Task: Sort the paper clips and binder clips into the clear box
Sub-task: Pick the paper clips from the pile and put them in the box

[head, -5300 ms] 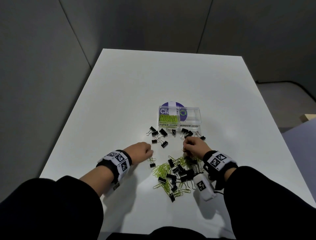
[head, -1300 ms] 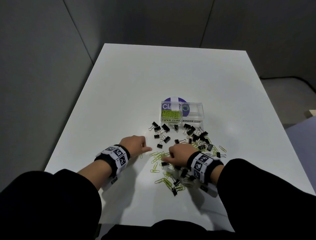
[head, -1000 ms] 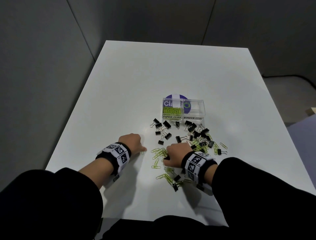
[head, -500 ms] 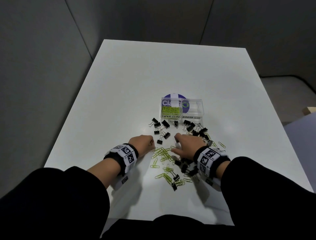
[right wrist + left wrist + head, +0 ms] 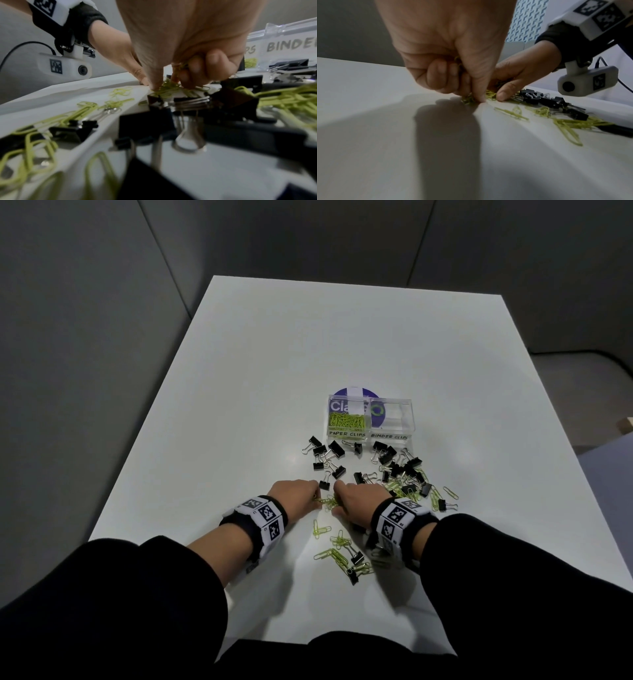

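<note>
The clear box (image 5: 371, 436) stands mid-table with two labelled halves; green paper clips (image 5: 346, 421) fill its left half, the right half looks bare. Black binder clips (image 5: 399, 465) and green paper clips (image 5: 337, 553) lie scattered in front of it. My left hand (image 5: 296, 494) and right hand (image 5: 356, 499) meet over a small bunch of green paper clips (image 5: 327, 502). In the left wrist view, the left hand (image 5: 471, 93) pinches paper clips with more tucked under its curled fingers. In the right wrist view, the right hand (image 5: 169, 82) pinches the same green bunch (image 5: 169, 86).
A purple round sticker (image 5: 356, 395) shows under the box. A white table (image 5: 308, 354) with grey walls behind it and to the left. Binder clips (image 5: 188, 108) lie right under my right wrist. A separate group of binder clips (image 5: 325, 457) sits left of the box's front.
Both hands have drawn together over the loose green paper clips near the table's middle. The right hand moved left from the mixed pile and now pinches the bunch.
</note>
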Available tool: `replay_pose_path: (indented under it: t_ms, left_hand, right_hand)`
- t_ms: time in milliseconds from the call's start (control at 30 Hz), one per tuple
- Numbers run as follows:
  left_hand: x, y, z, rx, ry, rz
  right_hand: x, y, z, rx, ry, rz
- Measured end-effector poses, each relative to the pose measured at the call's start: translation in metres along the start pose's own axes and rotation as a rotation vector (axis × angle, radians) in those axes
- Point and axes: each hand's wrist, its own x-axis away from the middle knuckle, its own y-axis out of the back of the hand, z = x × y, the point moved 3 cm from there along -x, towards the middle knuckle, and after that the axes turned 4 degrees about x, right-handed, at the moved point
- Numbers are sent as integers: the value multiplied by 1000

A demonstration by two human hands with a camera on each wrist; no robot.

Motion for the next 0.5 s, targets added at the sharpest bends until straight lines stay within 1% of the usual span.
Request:
replay_pose_path:
  t_ms: [100,200,300,400,467,500]
  left_hand:
    - [-1,3,-2,-31,-32,11]
    - [-3,4,-2,-14,-60,20]
    - [-6,8,0,-10,-72,72]
    - [-7,17,4,21,-105,101]
    - [-7,32,6,77,-150,68]
    - [-7,42,6,107,-174,41]
  right_hand:
    - [-1,0,0,31,12,9]
    - [0,3,1,68,25,33]
    - [4,5,-1,73,64,84]
    - [8,9,-14,-3,56,127]
    - [11,24,-25,-103,35,91]
    - [11,35,-32,-150,25,50]
